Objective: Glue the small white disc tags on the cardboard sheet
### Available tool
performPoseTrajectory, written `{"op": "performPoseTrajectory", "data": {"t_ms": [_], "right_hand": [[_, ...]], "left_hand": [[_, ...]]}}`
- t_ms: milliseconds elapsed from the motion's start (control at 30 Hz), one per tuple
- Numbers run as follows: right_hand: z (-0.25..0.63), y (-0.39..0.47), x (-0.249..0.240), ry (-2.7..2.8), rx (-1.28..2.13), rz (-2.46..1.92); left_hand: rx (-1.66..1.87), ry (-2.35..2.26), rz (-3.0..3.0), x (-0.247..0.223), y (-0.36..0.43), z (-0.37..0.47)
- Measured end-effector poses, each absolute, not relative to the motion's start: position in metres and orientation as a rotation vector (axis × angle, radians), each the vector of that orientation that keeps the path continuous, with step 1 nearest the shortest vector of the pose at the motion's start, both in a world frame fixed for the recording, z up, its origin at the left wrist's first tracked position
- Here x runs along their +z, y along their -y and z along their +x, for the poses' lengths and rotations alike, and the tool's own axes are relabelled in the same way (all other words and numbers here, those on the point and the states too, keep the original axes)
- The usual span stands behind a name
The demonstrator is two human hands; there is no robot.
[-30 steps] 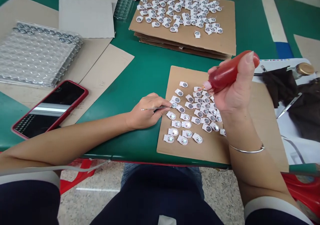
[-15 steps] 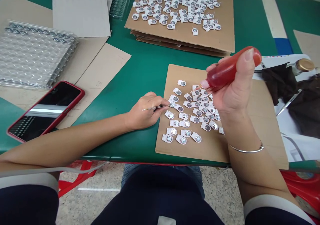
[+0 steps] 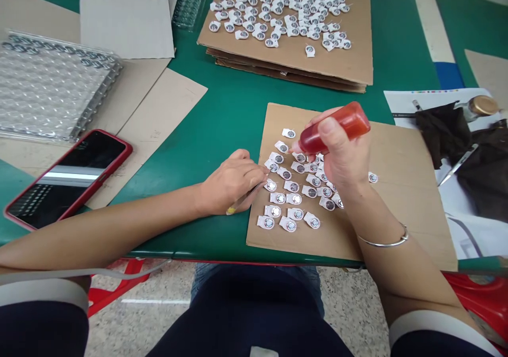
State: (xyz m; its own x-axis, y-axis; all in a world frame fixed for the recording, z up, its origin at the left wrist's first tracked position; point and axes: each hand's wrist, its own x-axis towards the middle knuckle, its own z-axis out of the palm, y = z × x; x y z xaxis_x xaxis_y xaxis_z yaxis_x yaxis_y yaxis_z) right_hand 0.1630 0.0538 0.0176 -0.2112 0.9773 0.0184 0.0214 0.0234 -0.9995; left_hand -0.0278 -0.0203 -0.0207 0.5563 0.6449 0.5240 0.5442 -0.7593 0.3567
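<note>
- Right hand (image 3: 341,158): closed around a small red squeeze bottle (image 3: 333,127), thumb across its body; bottle tilted, nozzle pointing down and left toward the upper rows of small parts.
- Left hand (image 3: 230,182): fingers pinched shut on thin metal tweezers (image 3: 245,197), tips at the left edge of the parts cluster; heel of hand resting on the green table (image 3: 234,108).
- Small white-tabbed round parts (image 3: 293,188): loose rows on the near cardboard sheet (image 3: 405,188), some touching, some overlapping; one lies apart to the right (image 3: 372,177).
- Handling note: nozzle tip best kept just above a single part's centre, squeeze kept light, since neighbours lie close enough to catch a stray drop.
- Handling note: tweezers best pressed on the part's tab, not its round face, so it cannot slide under the nozzle.
- Handling note: forearms braced on the table edge should steady both tips.
- Far cardboard stack (image 3: 341,66): many more like parts on top.
- Phone in red case (image 3: 67,177): left, on the table edge.
- Clear plastic tray (image 3: 51,87): far left.
- Dark cloth (image 3: 444,129): right, well apart from the parts.
</note>
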Motion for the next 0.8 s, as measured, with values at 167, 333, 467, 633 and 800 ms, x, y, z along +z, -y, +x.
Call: {"op": "performPoseTrajectory", "data": {"t_ms": [167,333,467,633,800], "right_hand": [[0.159,-0.046,0.008,1.449,1.342,-1.131],[0.158,-0.044,-0.001,1.554,1.222,-1.191],[0.158,-0.043,-0.005,1.635,1.108,-1.206],[0.157,-0.042,-0.006,1.669,1.052,-1.231],[0.156,-0.042,-0.005,1.692,1.05,-1.249]], "left_hand": [[0.93,-1.014,2.739,-0.02,0.022,-0.027],[0.921,-0.989,2.757,-0.019,0.023,-0.027],[0.901,-0.97,2.791,-0.017,0.023,-0.026],[0.88,-0.97,2.823,-0.016,0.023,-0.024],[0.841,-0.992,2.843,-0.017,0.024,-0.024]]}}
